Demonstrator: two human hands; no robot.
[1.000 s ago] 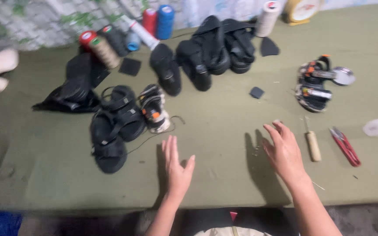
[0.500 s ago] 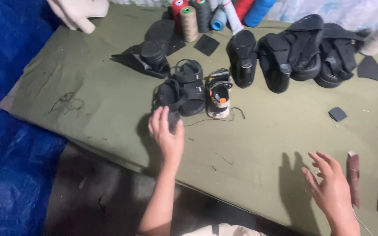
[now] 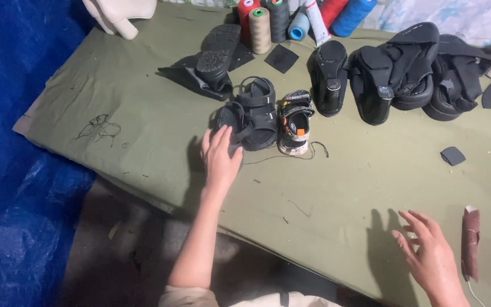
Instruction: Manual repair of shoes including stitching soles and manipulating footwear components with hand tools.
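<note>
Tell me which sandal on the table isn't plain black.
The small sandal right of the black sandals, near the left hand: it has a pale sole and orange accents; the others are black.

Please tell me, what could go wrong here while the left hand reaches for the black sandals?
1. A loose dark thread trails beside the small sandal; dragging the black sandals with the left hand might snag it and pull that sandal along.
2. The left hand works near the table edge, so a sandal pulled toward it could fall.
3. The right hand hovers open near a reddish roll and could knock it.
</note>
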